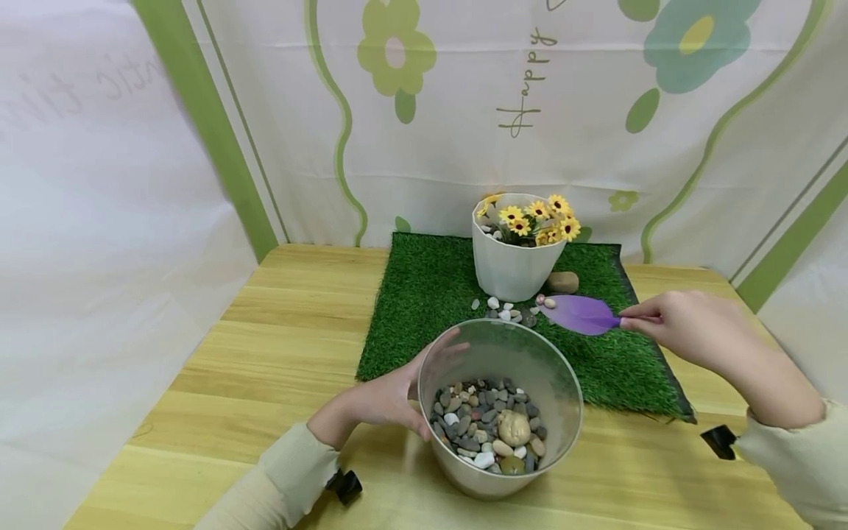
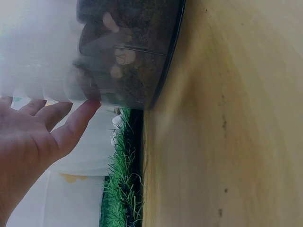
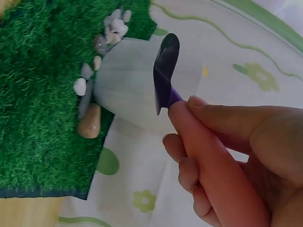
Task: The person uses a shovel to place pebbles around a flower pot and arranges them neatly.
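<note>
My right hand (image 1: 689, 324) grips a small trowel by its orange-pink handle (image 3: 213, 165). The trowel's purple blade (image 1: 583, 315) is over the green mat, its tip pointing left; two small pebbles (image 1: 546, 302) show at the tip, and I cannot tell whether they lie on it. A clear plastic bucket (image 1: 563, 449) stands on the table, with grey, white and tan pebbles (image 1: 470, 419) inside. Round its left side my left hand (image 1: 391, 394) holds it, thumb in front and fingers behind. In the left wrist view, dark soil (image 2: 147, 71) shows through the wall.
Behind the bucket lies an artificial grass mat (image 1: 417, 294). On it stands a white pot (image 1: 503, 269) with yellow flowers (image 1: 520, 227). Loose stones (image 1: 505, 315) and a larger brown stone (image 1: 563, 282) lie by its base. A printed curtain (image 1: 450, 162) hangs behind the table (image 1: 252, 353).
</note>
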Available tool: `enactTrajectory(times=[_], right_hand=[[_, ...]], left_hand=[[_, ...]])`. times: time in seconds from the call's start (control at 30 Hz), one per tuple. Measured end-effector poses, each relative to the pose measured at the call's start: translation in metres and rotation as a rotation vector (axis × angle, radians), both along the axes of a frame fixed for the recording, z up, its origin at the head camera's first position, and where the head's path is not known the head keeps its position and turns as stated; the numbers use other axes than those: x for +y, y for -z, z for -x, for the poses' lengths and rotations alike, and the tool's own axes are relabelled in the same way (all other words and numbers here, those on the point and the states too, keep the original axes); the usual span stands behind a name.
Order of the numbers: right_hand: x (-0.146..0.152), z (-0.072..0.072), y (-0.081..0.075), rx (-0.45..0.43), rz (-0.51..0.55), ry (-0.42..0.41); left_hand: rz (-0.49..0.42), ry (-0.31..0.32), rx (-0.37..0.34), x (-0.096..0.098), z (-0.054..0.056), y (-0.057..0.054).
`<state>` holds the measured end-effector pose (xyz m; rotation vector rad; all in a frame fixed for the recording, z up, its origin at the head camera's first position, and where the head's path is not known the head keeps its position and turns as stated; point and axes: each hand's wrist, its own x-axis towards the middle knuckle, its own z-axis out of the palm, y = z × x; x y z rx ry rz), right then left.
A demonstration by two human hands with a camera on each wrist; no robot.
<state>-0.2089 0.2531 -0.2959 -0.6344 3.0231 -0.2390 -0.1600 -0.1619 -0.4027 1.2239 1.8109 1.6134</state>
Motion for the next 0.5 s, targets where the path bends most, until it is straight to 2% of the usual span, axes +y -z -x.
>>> enactTrajectory(times=[0.13,0.3,0.5], right_hand=[[-0.004,0.015,0.007,-0.049,-0.015,-0.01],[-0.012,0.032,0.013,-0.069,-0.069,0.003],[-0.019,0.039,0.02,0.025,-0.128,0.008]], left_hand=[[-0.009,0.004,-0.015,0.0,0.0,0.0],[-0.019,0.013,-0.029,0.0,-0.001,0.001],[-0.018,0.011,-0.017,0.001,-0.001,0.001]])
